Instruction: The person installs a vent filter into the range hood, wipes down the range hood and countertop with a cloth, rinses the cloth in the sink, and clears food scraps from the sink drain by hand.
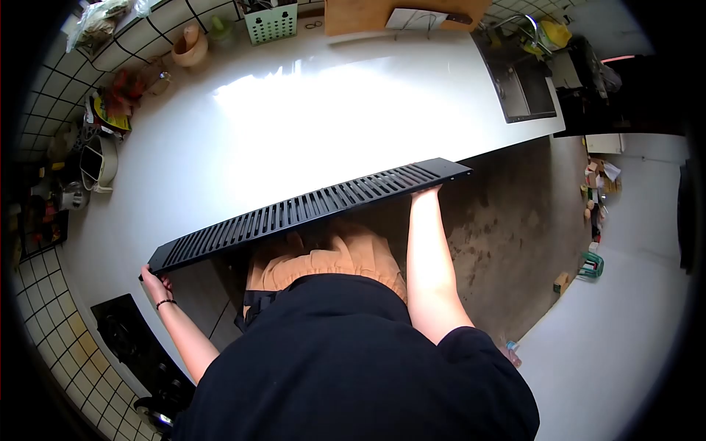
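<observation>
A long black slatted panel (301, 212) is held up in front of my body, tilted so its right end sits higher in the view. My left hand (156, 285), with a dark bracelet at the wrist, grips its left end. Near the right end, my right hand (426, 191) holds the panel from below, its fingers mostly hidden under it. The panel overlaps the front edge of the white countertop (294, 132); whether it touches the counter I cannot tell.
A sink (526, 92) is at the counter's right end. Along the back stand a mortar (190, 50), a green perforated holder (271, 24) and a wooden board (353, 16). A white appliance (98, 163) stands left, above a black stove (136, 342). A green stool (590, 265) is at right.
</observation>
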The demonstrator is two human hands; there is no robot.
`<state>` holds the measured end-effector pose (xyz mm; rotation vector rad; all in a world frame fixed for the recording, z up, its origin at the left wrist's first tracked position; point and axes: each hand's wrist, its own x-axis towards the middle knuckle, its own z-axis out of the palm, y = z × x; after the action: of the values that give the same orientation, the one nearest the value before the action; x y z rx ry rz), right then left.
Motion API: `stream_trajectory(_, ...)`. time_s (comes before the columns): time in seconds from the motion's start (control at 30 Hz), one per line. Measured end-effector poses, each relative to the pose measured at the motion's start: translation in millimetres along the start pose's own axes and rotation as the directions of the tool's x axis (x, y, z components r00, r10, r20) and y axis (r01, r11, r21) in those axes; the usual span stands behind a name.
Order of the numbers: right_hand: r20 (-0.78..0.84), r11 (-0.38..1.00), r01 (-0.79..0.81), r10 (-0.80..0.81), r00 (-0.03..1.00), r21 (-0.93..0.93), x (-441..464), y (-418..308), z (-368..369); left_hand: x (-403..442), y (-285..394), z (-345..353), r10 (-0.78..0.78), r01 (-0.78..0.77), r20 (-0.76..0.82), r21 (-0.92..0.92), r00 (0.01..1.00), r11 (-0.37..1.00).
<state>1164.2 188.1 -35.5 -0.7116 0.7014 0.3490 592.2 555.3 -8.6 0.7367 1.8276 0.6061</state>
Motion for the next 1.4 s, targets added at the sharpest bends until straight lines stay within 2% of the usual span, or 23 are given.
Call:
stream_trajectory(0.2,0.036,0.996,-0.036,0.039,0.999,-0.082,-4.2,2.7,4.2,-4.7,3.3,2.2,-0.012,0.011,-0.024,-0.019,1.000,1.000)
stream_trajectory(0.27,0.079,0.983,-0.025,0.040,0.996,-0.182,-7.4,2.4,4.5,-8.9,4.2,4.0,-0.004,0.004,-0.023,-0.009,1.000,1.000)
stream_trajectory(0.47,0.093,0.981,-0.050,0.068,0.993,-0.190,-3.8,0.9,7.8,-7.2,4.1,1.8,-0.049,0.049,-0.011,-0.002,0.999,0.999)
stream_trajectory(0.6,0.044,0.976,-0.104,0.115,0.992,-0.193,-1.7,-0.8,12.6,-9.1,5.6,5.5,-0.055,0.055,-0.040,0.000,0.998,0.998)
stream_trajectory(0.7,0.048,0.985,-0.119,0.125,0.991,-0.126,7.6,-3.6,6.3,-3.3,5.1,3.0,-0.064,0.064,-0.017,0.011,0.998,0.998)
stream_trajectory(0.83,-0.081,0.994,-0.031,0.022,0.996,-0.106,3.4,-12.9,8.5,3.8,6.2,1.5,-0.086,0.086,-0.017,0.013,0.996,0.996)
stream_trajectory(0.93,-0.117,0.987,-0.038,0.020,0.993,-0.156,-5.1,-27.2,15.1,9.1,7.1,0.7,-0.094,0.094,-0.031,0.013,0.995,0.995)
stream_trajectory(1.03,-0.125,0.988,0.022,-0.042,0.991,-0.155,-18.9,-29.5,14.4,16.5,6.8,-2.6,-0.089,0.089,-0.001,0.035,0.996,0.995)
stream_trajectory(1.07,-0.095,0.968,0.032,-0.058,0.994,-0.247,-16.7,-33.4,12.1,19.1,6.6,-3.3,-0.089,0.089,0.002,0.037,0.996,0.995)
stream_trajectory(1.17,-0.138,0.952,0.086,-0.131,0.982,-0.293,-18.5,-38.5,11.1,23.2,6.5,-5.0,-0.093,0.092,0.005,0.036,0.996,0.995)
stream_trajectory(1.27,0.036,0.795,0.145,-0.154,0.987,-0.589,-15.0,-43.4,1.6,19.9,8.6,-2.9,-0.101,0.101,0.002,0.027,0.995,0.995)
stream_trajectory(1.3,0.001,0.830,0.144,-0.170,0.985,-0.539,-17.0,-43.9,3.2,18.1,8.6,-2.6,-0.104,0.104,-0.003,0.023,0.995,0.994)
stream_trajectory(1.4,0.025,0.790,0.142,-0.159,0.987,-0.596,-18.6,-52.4,0.3,13.7,7.6,-2.1,-0.090,0.090,-0.027,0.004,0.996,0.996)
